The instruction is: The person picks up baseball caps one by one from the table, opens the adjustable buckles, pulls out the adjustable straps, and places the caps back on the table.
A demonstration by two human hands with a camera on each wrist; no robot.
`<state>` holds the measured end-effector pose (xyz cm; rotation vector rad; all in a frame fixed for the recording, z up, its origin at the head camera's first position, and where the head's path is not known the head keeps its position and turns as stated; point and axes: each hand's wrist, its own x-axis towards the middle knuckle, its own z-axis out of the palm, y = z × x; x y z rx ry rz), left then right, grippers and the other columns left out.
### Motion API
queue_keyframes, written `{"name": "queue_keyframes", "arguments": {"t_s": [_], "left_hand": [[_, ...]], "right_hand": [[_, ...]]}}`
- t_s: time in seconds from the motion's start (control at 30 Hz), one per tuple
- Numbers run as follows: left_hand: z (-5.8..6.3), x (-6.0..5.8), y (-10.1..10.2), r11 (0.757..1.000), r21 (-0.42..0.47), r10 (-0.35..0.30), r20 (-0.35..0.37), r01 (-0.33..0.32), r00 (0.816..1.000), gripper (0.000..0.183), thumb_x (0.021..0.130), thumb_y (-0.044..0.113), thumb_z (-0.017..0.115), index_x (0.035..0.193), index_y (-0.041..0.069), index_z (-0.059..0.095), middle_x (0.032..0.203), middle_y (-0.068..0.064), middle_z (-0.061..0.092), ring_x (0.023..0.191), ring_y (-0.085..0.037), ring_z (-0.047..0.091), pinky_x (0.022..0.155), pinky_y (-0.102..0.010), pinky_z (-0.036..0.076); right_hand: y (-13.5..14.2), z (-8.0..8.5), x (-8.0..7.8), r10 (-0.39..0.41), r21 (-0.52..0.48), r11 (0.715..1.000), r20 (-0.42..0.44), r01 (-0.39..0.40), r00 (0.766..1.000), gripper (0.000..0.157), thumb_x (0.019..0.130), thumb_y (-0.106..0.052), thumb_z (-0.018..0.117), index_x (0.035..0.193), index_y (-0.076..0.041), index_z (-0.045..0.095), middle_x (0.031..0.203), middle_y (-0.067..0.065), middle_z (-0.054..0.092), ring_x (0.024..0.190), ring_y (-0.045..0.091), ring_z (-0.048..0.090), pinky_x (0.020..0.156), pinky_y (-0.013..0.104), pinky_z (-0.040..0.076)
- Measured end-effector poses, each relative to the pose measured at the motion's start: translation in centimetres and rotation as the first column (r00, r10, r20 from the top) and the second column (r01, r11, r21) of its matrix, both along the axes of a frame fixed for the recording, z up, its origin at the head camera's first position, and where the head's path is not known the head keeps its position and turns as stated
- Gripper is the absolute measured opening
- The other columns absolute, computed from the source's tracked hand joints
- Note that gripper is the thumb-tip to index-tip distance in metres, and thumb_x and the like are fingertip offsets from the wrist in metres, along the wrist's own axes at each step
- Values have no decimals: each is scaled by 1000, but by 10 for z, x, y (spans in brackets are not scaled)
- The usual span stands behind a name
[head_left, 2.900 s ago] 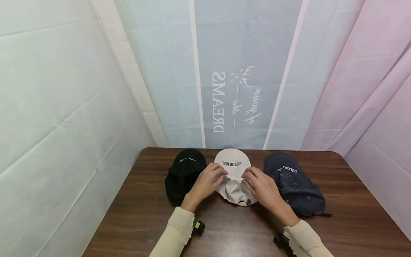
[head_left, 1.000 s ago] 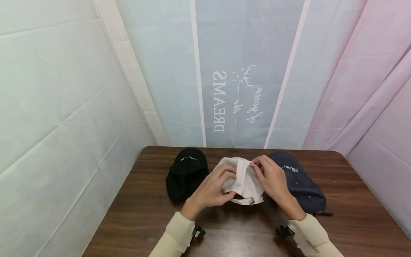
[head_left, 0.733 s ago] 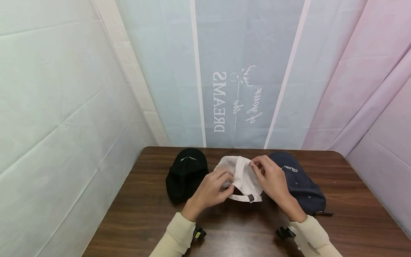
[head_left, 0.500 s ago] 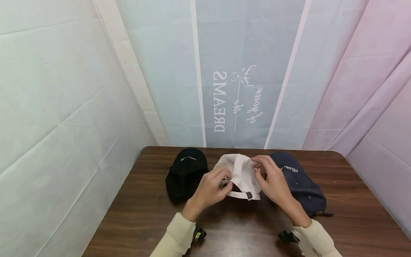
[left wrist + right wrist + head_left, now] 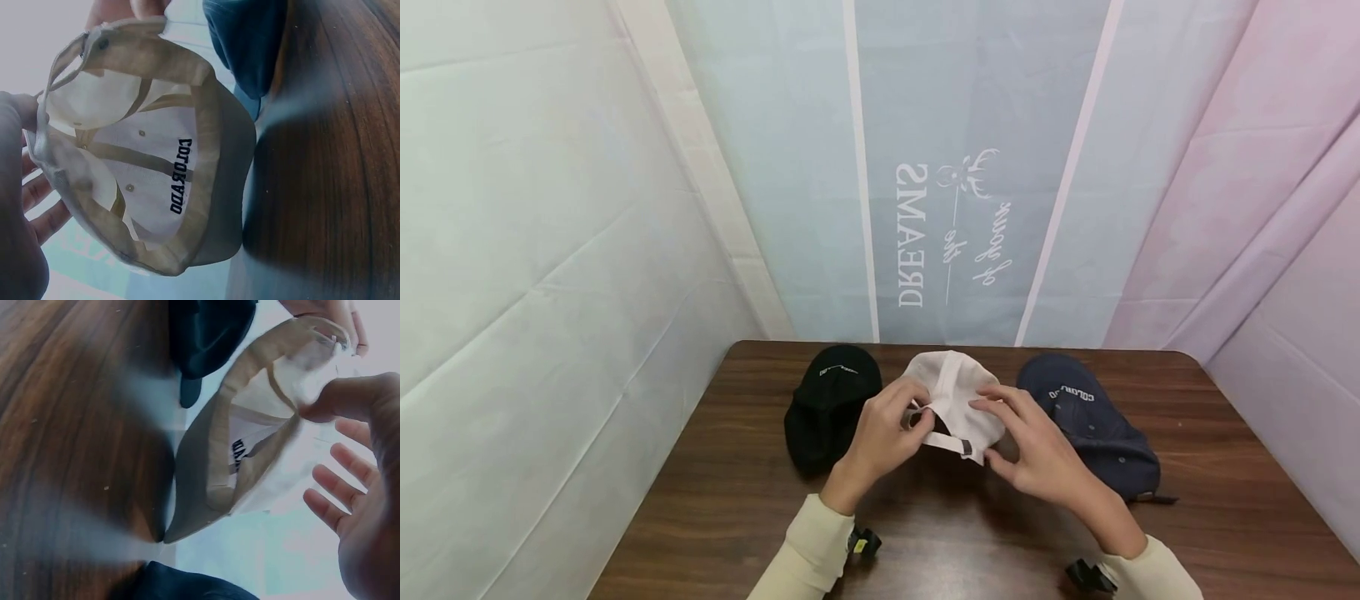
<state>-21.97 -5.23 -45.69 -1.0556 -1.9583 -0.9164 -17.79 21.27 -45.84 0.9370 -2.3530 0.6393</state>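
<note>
A white cap [image 5: 958, 379] stands on the table with its back opening towards me. Its dark-buckled strap [image 5: 943, 442] spans that opening. My left hand [image 5: 886, 433] pinches the left edge of the opening between thumb and fingers. On the right side, the thumb of my right hand [image 5: 1037, 450] presses the lower rim while the fingers spread along the outside of the crown. Looking inside the cap [image 5: 209, 181] from the left wrist, the crown is hollow and the word COLORADO shows on the bill. In the right wrist view my right fingers [image 5: 340, 487] are spread apart.
A black cap [image 5: 831, 408] lies left of the white one, and a navy cap [image 5: 1097, 433] lies to its right, close to my right hand. All rest on a dark wooden table [image 5: 715, 517]. Fabric curtains [image 5: 955, 83] rise behind and beside it.
The white cap's crown has been raised from folded to rounded, and the printed bill no longer shows in the head view. My right hand has slid down from the crown's upper edge to the rim.
</note>
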Motion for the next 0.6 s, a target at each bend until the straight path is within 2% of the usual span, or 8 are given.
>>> {"name": "queue_keyframes", "arguments": {"t_s": [0.1, 0.2, 0.3, 0.4, 0.5, 0.6], "left_hand": [[2, 0, 0, 1000, 17, 0, 5, 0, 1000, 20, 88, -2, 75, 97, 12, 63, 94, 0, 66, 72, -10, 59, 64, -13, 48], [4, 0, 0, 999, 46, -6, 17, 5, 1000, 21, 88, -2, 75, 97, 12, 63, 94, 0, 66, 72, -10, 60, 64, -14, 50], [5, 1, 1, 997, 74, -14, 20, 13, 1000, 20, 88, -2, 74, 97, 11, 62, 93, 0, 66, 75, -10, 62, 65, -16, 53], [7, 1, 1, 996, 90, -29, 15, 28, 999, 19, 89, -2, 72, 98, 11, 62, 94, -2, 66, 78, -12, 65, 67, -19, 55], [8, 1, 0, 994, 95, -54, 11, 52, 999, 18, 90, -2, 71, 100, 10, 61, 96, -2, 66, 80, -13, 66, 69, -19, 57], [8, 1, 0, 992, 91, -86, 9, 85, 996, 16, 93, 2, 71, 105, 9, 62, 102, -3, 67, 83, -14, 66, 70, -20, 56]], "right_hand": [[-1, -3, -1, 0, 21, 1000, -17, 1, 1000, 78, 67, -20, 98, 137, -14, 66, 148, 11, 58, 133, 29, 56, 104, 40, 41], [-4, -6, -1, 4, 23, 1000, -46, -3, 999, 76, 65, -27, 100, 132, -13, 68, 146, 9, 60, 129, 27, 57, 104, 39, 41], [-6, -7, -1, 12, -36, 999, -104, -15, 995, 54, 72, -20, 91, 121, -13, 71, 135, 4, 66, 119, 21, 62, 97, 33, 44], [-10, -5, -2, 6, -149, 988, -175, -32, 985, 33, 78, -12, 78, 110, -13, 73, 115, -2, 72, 100, 13, 64, 85, 27, 46], [-13, -2, -2, -24, -257, 966, -219, -34, 975, 21, 84, -9, 70, 105, -12, 74, 101, -3, 72, 87, 10, 62, 76, 25, 47], [-17, 3, -2, -57, -325, 945, -227, -20, 972, 17, 88, -8, 67, 103, -9, 74, 96, -1, 71, 77, 8, 58, 66, 22, 46]]}}
